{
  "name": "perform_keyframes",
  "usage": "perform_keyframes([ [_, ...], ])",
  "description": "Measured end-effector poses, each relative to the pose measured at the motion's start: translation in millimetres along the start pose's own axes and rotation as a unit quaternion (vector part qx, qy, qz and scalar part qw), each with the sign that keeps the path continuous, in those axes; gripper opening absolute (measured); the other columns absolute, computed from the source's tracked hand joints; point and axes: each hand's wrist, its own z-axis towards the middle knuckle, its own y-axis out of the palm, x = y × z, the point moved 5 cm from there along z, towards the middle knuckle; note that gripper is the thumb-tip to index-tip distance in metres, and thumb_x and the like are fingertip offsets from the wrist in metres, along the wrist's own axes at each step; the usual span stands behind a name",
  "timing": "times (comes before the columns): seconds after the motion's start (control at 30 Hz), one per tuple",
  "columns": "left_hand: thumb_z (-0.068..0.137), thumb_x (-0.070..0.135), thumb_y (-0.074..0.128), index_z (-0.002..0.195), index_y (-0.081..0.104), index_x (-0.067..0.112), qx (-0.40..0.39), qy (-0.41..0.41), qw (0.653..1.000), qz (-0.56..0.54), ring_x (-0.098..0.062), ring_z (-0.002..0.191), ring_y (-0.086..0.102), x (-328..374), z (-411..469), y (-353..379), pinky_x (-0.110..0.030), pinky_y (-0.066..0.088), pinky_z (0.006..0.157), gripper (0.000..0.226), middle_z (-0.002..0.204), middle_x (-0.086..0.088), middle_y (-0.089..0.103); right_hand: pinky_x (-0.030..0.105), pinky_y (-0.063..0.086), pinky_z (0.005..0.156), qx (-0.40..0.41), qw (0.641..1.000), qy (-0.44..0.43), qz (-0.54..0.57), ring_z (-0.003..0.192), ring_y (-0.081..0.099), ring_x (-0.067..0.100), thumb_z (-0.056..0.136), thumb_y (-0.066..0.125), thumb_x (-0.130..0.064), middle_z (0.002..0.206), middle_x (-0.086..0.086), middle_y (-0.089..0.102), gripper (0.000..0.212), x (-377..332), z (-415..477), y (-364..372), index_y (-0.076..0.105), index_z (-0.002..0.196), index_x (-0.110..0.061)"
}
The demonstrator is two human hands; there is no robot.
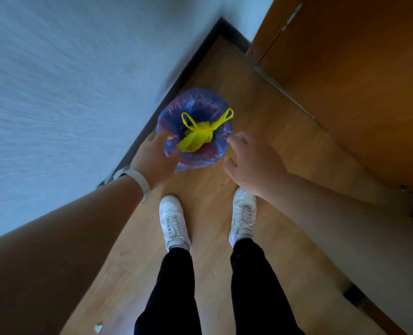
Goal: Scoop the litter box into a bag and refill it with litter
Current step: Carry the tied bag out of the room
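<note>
A round bin lined with a blue plastic bag [195, 102] stands on the wood floor by the wall. Inside it lies a tied yellow bag [197, 137] with two handle loops sticking up. My left hand [155, 157] is at the bin's near-left rim, fingers touching the blue liner; whether it grips the liner is not clear. My right hand [251, 160] hovers just right of the bin, fingers apart and holding nothing. No litter box or scoop is in view.
A white wall [55, 93] with a dark skirting board [176, 83] runs along the left. A brown wooden door [357, 68] stands on the right. My two feet in white shoes [174, 223] stand on the floor just behind the bin.
</note>
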Motion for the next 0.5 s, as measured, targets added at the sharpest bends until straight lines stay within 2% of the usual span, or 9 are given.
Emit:
perform_keyframes([
  [0.13,0.075,0.035,0.056,0.125,0.059,0.010,-0.005,0.059,0.998,0.039,-0.035,0.113,0.058,20,-31,-31,-0.045,0.048,0.093,0.056,0.127,-0.014,0.059,0.037,0.045,0.077,0.005,1.000,0.011,0.002,0.103,0.054,0.027,0.091,0.051,-0.035,0.119,0.004,0.054,0.036,-12,-14,-35,0.053,0.120,-0.015],
  [0.27,0.073,0.053,0.042,0.131,0.055,0.010,-0.027,0.093,0.991,0.091,-0.034,0.122,0.053,56,-61,-71,-0.046,0.047,0.098,0.074,0.136,-0.013,0.054,0.039,0.047,0.083,-0.001,0.999,0.032,0.002,0.109,0.054,0.029,0.091,0.050,-0.036,0.127,0.007,0.052,0.039,-32,-37,-85,0.052,0.124,-0.014],
  [0.5,0.069,0.060,0.031,0.132,0.055,0.016,-0.003,0.172,0.966,0.194,-0.037,0.121,0.052,153,-129,-171,-0.045,0.040,0.099,0.081,0.139,-0.015,0.051,0.039,0.043,0.090,0.032,0.997,0.071,0.010,0.117,0.050,0.028,0.092,0.051,-0.035,0.130,0.008,0.051,0.041,-71,-107,-190,0.053,0.126,-0.014],
])
